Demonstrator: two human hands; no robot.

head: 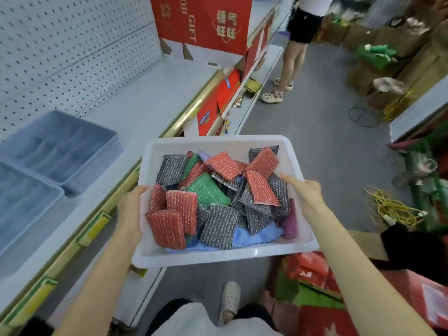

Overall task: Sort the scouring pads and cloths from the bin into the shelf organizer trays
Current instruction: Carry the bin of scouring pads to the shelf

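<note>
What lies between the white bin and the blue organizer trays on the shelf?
In the head view, only bare grey shelf and its gold front rail separate the white bin from the blue organizer trays.

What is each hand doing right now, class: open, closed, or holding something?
Left hand: grips the left rim of the white bin.
Right hand: grips the bin's right rim.

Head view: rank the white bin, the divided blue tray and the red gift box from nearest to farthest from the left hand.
1. The white bin: the left hand grips its left rim.
2. The divided blue tray: on the shelf, to the hand's left.
3. The red gift box: far ahead along the same shelf.
</note>
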